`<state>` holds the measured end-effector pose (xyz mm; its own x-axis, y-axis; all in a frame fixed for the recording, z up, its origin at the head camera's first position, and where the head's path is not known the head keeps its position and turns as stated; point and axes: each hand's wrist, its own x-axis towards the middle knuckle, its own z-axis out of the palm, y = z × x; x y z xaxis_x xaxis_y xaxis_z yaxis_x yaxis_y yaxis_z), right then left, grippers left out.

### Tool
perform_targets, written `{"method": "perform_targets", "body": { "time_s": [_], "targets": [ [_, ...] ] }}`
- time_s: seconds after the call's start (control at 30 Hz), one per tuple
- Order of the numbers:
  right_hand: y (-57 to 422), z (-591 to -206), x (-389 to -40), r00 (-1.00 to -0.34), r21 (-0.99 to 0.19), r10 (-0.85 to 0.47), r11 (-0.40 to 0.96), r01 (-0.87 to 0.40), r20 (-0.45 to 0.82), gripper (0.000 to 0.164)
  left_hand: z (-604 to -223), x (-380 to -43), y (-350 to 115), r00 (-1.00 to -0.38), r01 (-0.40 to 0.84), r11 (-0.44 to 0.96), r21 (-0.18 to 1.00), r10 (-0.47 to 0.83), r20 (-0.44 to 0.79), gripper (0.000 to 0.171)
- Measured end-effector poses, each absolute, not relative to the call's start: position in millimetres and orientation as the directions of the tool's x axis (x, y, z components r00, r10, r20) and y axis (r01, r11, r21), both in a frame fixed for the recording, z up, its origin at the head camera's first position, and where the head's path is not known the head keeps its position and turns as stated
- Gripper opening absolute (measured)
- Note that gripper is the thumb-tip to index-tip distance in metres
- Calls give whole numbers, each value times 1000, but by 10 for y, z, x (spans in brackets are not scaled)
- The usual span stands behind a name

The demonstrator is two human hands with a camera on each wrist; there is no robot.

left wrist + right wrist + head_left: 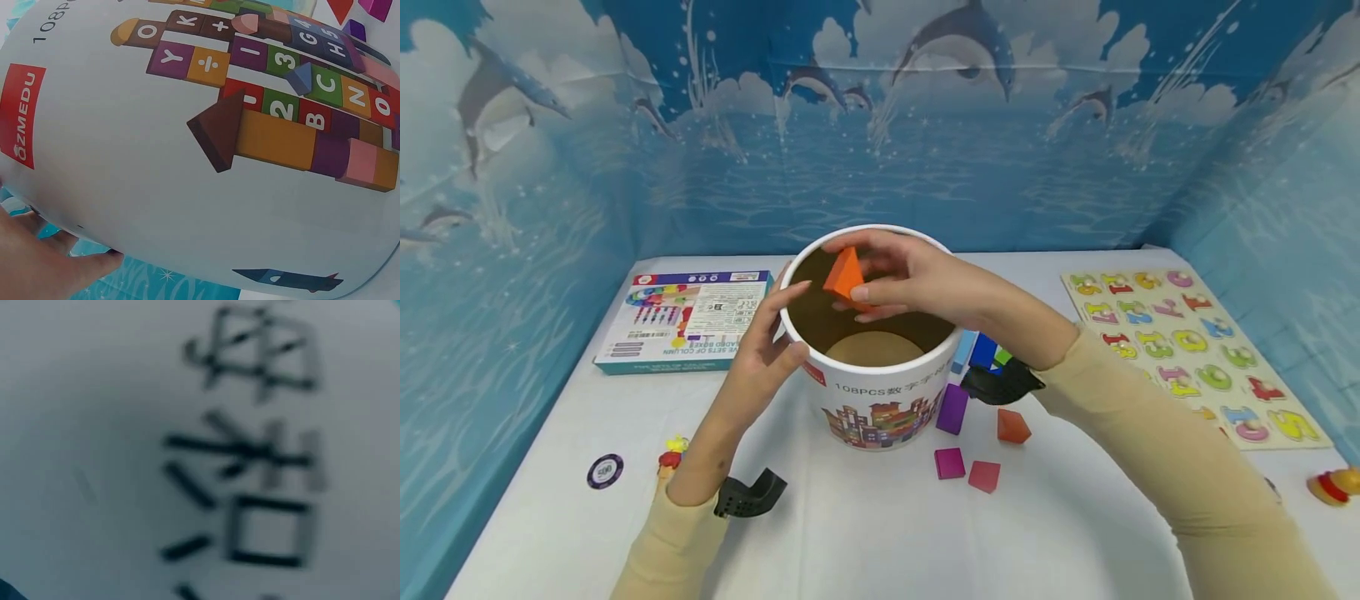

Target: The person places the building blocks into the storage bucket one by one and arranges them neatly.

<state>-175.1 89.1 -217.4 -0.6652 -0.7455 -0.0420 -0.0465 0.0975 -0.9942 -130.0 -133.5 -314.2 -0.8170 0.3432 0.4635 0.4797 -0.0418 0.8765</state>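
left hand (767, 346) curled, gripping | right hand (917, 279) pinching (fingers bent) | both forearms extended forward

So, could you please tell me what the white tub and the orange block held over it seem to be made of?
The tub looks like cardboard: brown, matte inner wall and floor, with a smooth printed white paper skin outside. The orange block, pinched in the right hand, is probably painted wood, with flat matte faces and crisp edges, though plastic is possible.

bright even light, soft shadows; head view edges bent; right wrist view blurred.

Tub (880, 392) mid-table, box (688, 319) left, puzzle board (1195, 350) right, blocks (970, 467) in front.
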Motion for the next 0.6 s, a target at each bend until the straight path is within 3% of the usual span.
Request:
{"method": "perform_targets", "body": {
  "time_s": [0.33, 0.5, 0.6],
  "targets": [
    [705, -2274, -1800, -517, -833, -772, 522, -185, -370, 48, -3156, -1294, -1330, -827, 469, -28, 883, 337, 450, 57],
    [685, -2291, -1782, -452, -750, -756, 615, -244, -473, 42, -3167, -1291, -1332, -828, 468, -22, 884, 337, 447, 57],
    [686, -2291, -1780, -443, -734, -779, 599, -320, -443, 38, -3171, -1295, -1334, -823, 475, -28, 879, 338, 456, 57]
  ]
}}
